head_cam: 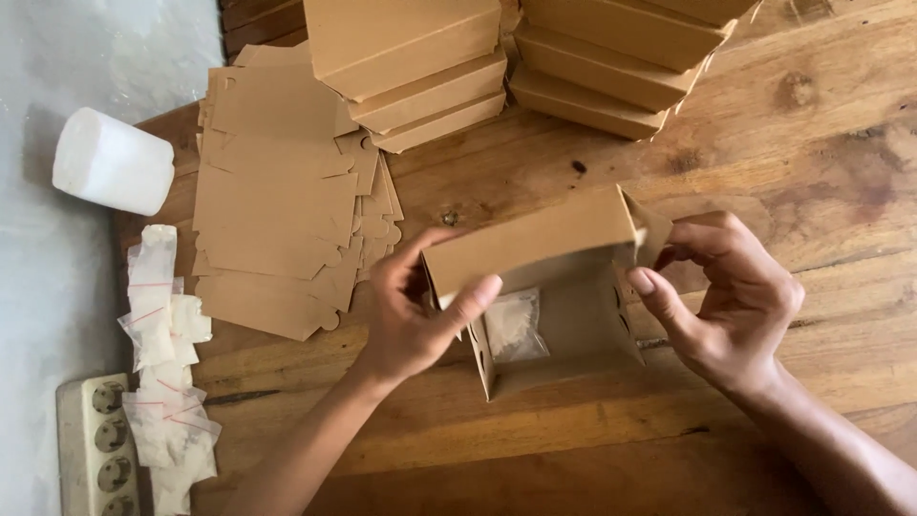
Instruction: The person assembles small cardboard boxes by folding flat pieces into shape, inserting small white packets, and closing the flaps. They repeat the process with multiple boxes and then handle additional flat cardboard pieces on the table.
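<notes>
Hands, left (411, 311) and right (731, 296), grip a half-folded brown cardboard box (549, 287) holding a small white sachet (516, 325), lid unclosed, beside finished stacked boxes (420, 67) and flat cardboard blanks (277, 201).

Both hands hold a brown box (544, 287) over the tabletop (764, 172): the left hand (411, 315) grips its left end, the right hand (731, 296) pinches the right flap. A small white bag (516, 327) lies inside. Flat blanks (277, 191) lie to the left, folded boxes (420, 57) stacked behind.

Between the hands, a plain kraft-brown box (544, 287) holds a clear sachet (516, 325) of white powder; left of the left hand, brown flat blanks (277, 201), clear red-striped sachets (167, 363), a white roll (113, 161); streaky brown wooden table (812, 191)
</notes>
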